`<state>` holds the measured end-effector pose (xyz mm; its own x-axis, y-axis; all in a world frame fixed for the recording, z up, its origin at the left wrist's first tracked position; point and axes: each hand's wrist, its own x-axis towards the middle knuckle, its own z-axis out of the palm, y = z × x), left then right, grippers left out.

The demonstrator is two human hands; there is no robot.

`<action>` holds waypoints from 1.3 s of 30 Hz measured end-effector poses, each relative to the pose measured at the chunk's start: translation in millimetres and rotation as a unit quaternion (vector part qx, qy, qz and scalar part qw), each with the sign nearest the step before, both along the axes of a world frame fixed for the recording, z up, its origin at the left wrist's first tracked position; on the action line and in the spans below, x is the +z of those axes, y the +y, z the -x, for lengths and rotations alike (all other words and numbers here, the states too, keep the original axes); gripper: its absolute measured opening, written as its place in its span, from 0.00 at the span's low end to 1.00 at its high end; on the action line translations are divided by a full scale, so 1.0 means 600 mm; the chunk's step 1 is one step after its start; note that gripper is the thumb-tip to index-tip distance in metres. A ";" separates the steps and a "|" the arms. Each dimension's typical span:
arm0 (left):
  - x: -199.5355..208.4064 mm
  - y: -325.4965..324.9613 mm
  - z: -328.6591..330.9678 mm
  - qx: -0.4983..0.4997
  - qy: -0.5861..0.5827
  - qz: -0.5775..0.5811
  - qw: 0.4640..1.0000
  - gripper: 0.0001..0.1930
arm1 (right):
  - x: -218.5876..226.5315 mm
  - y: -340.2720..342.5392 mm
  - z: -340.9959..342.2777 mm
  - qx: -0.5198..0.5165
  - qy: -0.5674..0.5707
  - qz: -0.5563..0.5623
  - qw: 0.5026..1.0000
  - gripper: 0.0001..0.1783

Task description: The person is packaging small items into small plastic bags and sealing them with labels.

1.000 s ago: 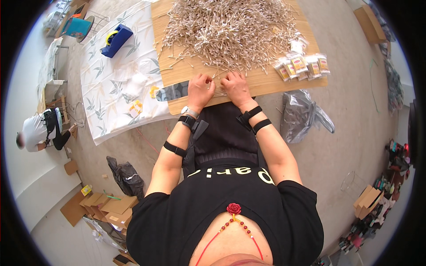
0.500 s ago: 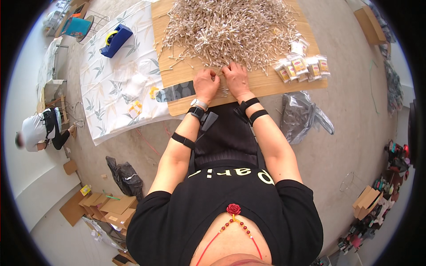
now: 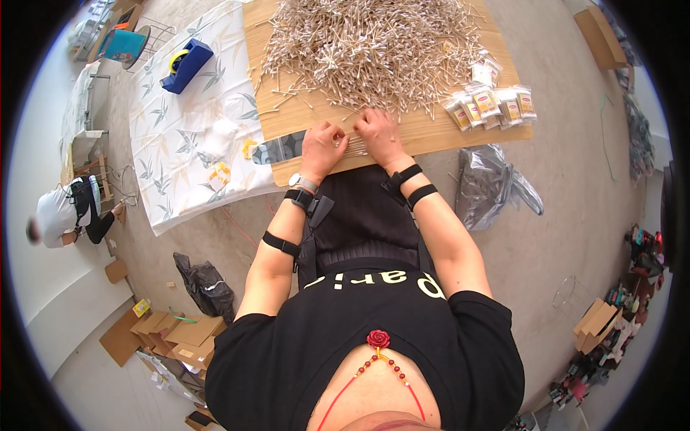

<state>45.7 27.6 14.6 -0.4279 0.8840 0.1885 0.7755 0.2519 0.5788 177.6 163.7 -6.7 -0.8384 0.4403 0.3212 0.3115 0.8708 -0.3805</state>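
A big heap of cotton swabs [image 3: 370, 54] covers the far part of the wooden board [image 3: 424, 140]. At its near edge, my left hand [image 3: 323, 148] is closed in a pinch, with pale swab ends showing between thumb and fingers. My right hand [image 3: 379, 135] lies beside it, fingers bent and drawn together over the board just short of the heap; whatever its fingertips hold is hidden. A small row of swabs [image 3: 356, 147] lies on the board between my hands. Left of my left hand is a dark patterned strip [image 3: 280, 149].
Small filled clear packets [image 3: 487, 104] lie at the board's right. On the leaf-patterned cloth [image 3: 169, 154] stand a blue tape dispenser [image 3: 187, 66] and yellow-white scraps [image 3: 219, 174]. A grey plastic bag [image 3: 492, 183] is beyond the board's right front edge. Another person [image 3: 61, 212] sits far left.
My left hand has moved left and toward me, away from the heap. My right hand has shifted slightly toward me. The gap between my hands shows more of the swab row.
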 end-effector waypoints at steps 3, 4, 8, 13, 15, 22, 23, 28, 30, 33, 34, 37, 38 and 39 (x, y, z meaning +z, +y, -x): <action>-0.004 0.016 0.006 0.067 -0.072 0.020 0.995 0.05 | 0.009 -0.015 -0.016 -0.002 0.016 0.031 0.999 0.04; -0.006 0.022 0.010 0.080 -0.068 0.011 0.994 0.06 | 0.014 -0.018 -0.020 -0.031 0.038 0.056 0.997 0.04; -0.015 0.054 0.014 0.076 -0.049 -0.014 0.996 0.07 | -0.001 -0.011 -0.042 -0.162 0.055 0.108 0.979 0.07; -0.032 0.058 0.019 0.069 -0.030 -0.017 0.997 0.06 | -0.011 -0.010 -0.039 -0.205 0.042 0.124 0.970 0.10; -0.030 0.052 0.021 0.064 -0.017 -0.019 0.998 0.07 | -0.014 -0.012 -0.034 -0.207 0.022 0.112 0.972 0.10; -0.020 0.005 0.030 0.128 -0.025 0.004 0.991 0.05 | -0.020 0.000 -0.031 -0.191 -0.052 0.033 0.980 0.09; -0.022 -0.001 0.032 0.138 -0.025 -0.007 0.990 0.06 | -0.017 0.001 -0.031 -0.190 -0.051 0.033 0.980 0.09; -0.020 -0.003 0.030 0.158 -0.058 -0.029 0.985 0.05 | -0.022 0.028 -0.045 -0.143 -0.101 -0.003 0.985 0.04; -0.018 -0.008 0.027 0.165 -0.072 -0.028 0.983 0.05 | -0.007 0.032 -0.049 -0.145 -0.103 -0.014 0.984 0.04; -0.018 -0.015 0.024 0.104 -0.073 -0.032 0.991 0.04 | 0.008 0.039 -0.052 -0.151 -0.109 -0.029 0.982 0.05; -0.018 -0.016 0.021 0.082 -0.038 -0.022 0.996 0.04 | 0.011 0.040 -0.052 -0.155 -0.113 -0.031 0.981 0.05; -0.021 -0.016 0.016 0.054 0.009 -0.009 0.998 0.04 | 0.017 0.033 -0.042 -0.130 -0.088 -0.025 0.987 0.05; -0.019 -0.013 0.014 0.048 0.017 -0.007 0.999 0.04 | 0.017 0.028 -0.038 -0.131 -0.088 -0.024 0.987 0.05; -0.016 -0.011 0.012 0.047 0.017 -0.006 0.999 0.04 | 0.018 0.020 -0.033 -0.118 -0.068 -0.018 0.990 0.05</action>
